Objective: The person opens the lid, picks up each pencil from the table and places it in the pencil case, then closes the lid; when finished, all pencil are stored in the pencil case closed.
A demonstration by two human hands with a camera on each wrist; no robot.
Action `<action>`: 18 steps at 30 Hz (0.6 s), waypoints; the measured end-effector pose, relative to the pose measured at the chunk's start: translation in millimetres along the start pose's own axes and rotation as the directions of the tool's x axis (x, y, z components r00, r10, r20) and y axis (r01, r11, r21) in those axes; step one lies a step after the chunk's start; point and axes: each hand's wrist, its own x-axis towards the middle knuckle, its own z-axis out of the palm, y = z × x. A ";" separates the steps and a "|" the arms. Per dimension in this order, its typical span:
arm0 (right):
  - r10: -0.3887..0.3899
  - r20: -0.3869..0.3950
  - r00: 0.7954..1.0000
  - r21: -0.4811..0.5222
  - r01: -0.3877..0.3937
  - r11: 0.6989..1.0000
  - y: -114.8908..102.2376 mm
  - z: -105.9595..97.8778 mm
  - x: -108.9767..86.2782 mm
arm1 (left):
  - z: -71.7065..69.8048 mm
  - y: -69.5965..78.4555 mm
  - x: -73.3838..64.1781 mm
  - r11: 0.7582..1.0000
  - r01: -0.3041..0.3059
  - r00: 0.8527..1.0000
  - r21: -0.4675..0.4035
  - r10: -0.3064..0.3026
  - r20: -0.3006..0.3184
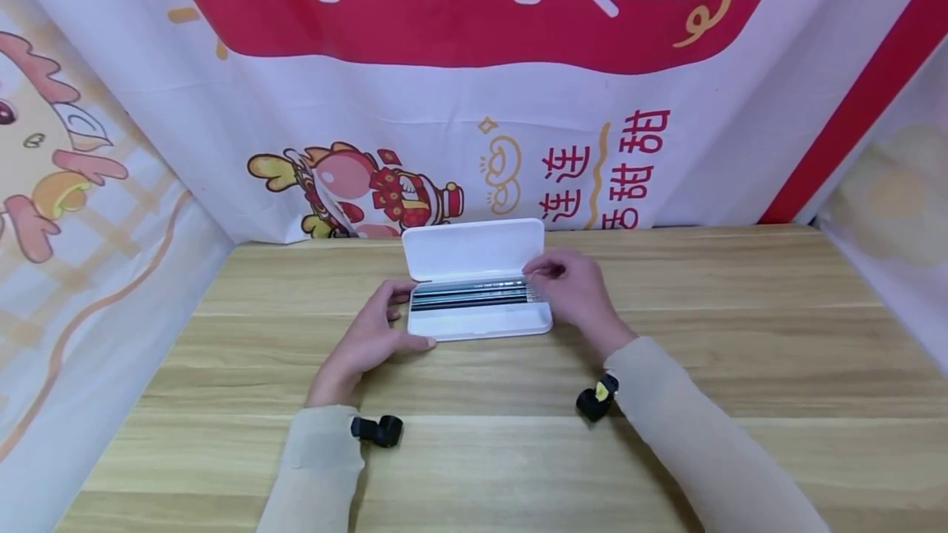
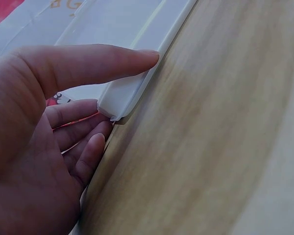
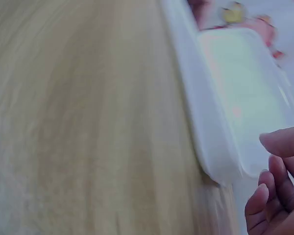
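Observation:
A white pencil case [image 1: 480,321] lies on the table with its lid [image 1: 474,249] raised at the back. Several slim dark and teal pencils [image 1: 467,294] lie lengthwise inside, in the rear part. My left hand [image 1: 375,327] holds the case's left end. In the left wrist view the thumb [image 2: 112,61] lies over the front edge and the fingers bend against the end wall. Over the right end, by the pencil tips, is my right hand [image 1: 573,286]. Its thumb [image 3: 284,142] and bent fingers are near each other in the right wrist view, with nothing visible between them.
The wooden table [image 1: 474,467] spreads around the case on all sides. Behind it hangs a printed white and red cloth [image 1: 444,97], close to the raised lid. Another patterned cloth [image 1: 89,270] borders the left side. Each wrist wears a small black camera.

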 end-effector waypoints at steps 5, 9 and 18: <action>0.137 -0.041 0.990 0.199 -0.126 0.972 8.7 -6.9 -0.4 | -1.9 0.3 -0.3 1.000 -0.001 1.000 -0.003 0.001 0.003; 0.159 0.008 0.987 0.276 -0.155 0.949 12.8 -6.8 -1.9 | -2.1 -0.7 -0.9 1.000 0.001 1.000 -0.002 -0.001 0.002; 0.136 0.021 0.991 0.365 -0.134 0.921 15.0 -6.1 -4.4 | -0.5 -1.5 -0.4 1.000 0.011 1.000 0.016 -0.011 0.000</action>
